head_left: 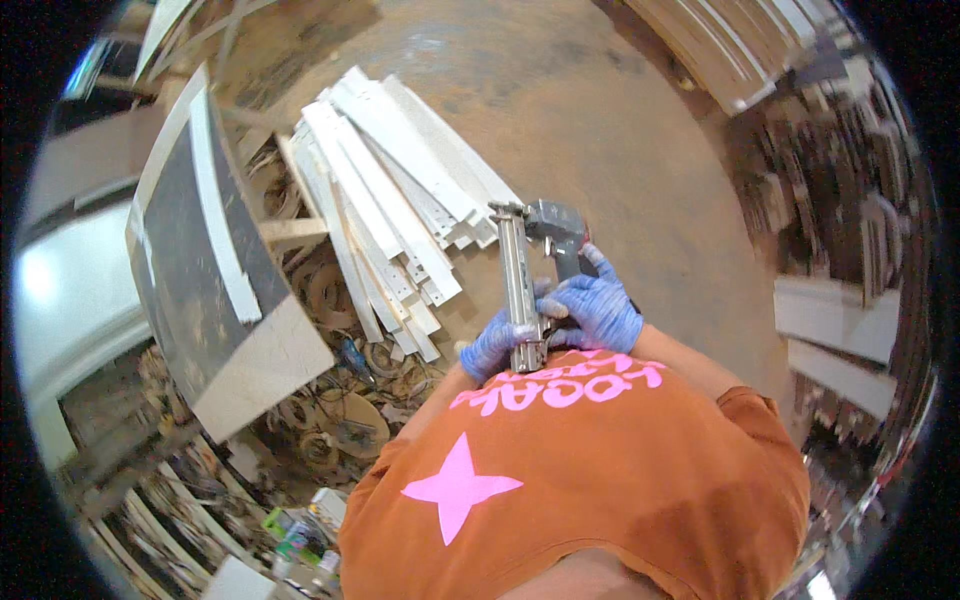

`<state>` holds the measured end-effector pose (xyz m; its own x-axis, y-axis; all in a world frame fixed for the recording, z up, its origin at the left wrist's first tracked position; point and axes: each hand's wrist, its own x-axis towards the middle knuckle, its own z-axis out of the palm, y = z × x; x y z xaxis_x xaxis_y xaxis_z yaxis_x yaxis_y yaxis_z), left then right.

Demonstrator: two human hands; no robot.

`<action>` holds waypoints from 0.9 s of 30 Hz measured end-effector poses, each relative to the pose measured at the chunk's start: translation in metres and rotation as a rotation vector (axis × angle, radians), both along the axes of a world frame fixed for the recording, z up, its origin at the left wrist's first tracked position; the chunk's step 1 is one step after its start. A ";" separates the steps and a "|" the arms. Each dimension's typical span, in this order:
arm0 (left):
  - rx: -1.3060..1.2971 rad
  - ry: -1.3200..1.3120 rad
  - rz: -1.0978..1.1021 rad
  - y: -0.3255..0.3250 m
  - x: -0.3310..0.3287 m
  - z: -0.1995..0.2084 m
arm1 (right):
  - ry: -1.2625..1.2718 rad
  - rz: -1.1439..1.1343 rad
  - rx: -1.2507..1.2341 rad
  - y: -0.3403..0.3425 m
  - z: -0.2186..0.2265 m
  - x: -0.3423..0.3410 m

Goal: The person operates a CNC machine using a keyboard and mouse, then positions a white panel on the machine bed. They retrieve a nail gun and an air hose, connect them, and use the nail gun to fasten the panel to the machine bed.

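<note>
Held upright close to my chest is a nail gun [555, 218], with a dark grey body and a long silver magazine [515, 270]. My left hand [490, 345], in a blue glove, closes round the lower end of the magazine. On the other side, my blue-gloved right hand [603, 312] grips the gun near its handle, its fingers reaching to the magazine and one finger stretched up along the grey body. The palm side of both hands is hidden, as is part of the handle.
Beyond my hands, white-faced strips [385, 190] lie heaped on the brown floor [640, 130]. A dark panel with a pale border [215, 230] stands on the left, above scattered offcuts [350, 425]. Stacked boards [840, 320] line the right, and more planks [720, 45] lie at the far right.
</note>
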<state>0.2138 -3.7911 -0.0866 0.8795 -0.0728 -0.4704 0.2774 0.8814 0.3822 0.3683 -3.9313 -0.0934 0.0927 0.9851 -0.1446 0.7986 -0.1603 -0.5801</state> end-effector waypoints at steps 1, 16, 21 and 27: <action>0.011 0.005 -0.075 -0.006 0.028 0.009 | -0.010 -0.058 0.011 -0.017 0.001 0.017; 0.316 -0.039 -0.173 0.070 0.257 0.010 | 0.768 -0.615 0.180 0.041 -0.011 0.240; 0.248 -0.015 -0.032 0.156 0.320 0.016 | 0.540 -0.415 0.328 0.139 -0.029 0.306; 0.180 0.025 0.080 0.276 0.381 0.034 | 0.081 -0.172 0.201 0.285 0.011 0.399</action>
